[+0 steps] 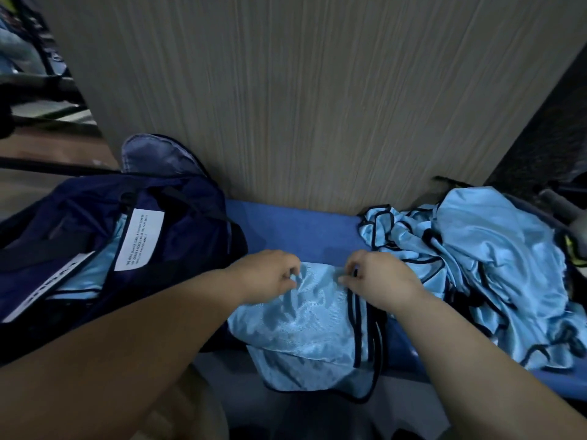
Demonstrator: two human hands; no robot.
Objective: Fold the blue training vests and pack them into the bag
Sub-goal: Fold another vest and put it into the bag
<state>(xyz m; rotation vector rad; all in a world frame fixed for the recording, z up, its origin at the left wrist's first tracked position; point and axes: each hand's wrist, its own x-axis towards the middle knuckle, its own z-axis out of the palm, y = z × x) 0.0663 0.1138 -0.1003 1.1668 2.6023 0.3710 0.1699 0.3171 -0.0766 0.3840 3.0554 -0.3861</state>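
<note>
While the navy bag [178, 217] sits open on the left, left hand [270, 274] and right hand [378, 281] both pinch, fingers curled, the vest [301, 322] lying on the blue bench [286, 230]

Not much of the person shows here, just two bare arms. The left hand [270, 274] and right hand [378, 281] are both uncovered, and so are the left forearm [127, 338] and right forearm [476, 354], bare all the way to the picture's edge. The left arm looks a lot bulkier, but that's the wide lens, since it's nearer the camera. There's a patch of pale beige fabric [187, 411] low down under the left forearm — could be trousers, honestly can't tell. Fingernails are too blurry to say anything about.
</note>
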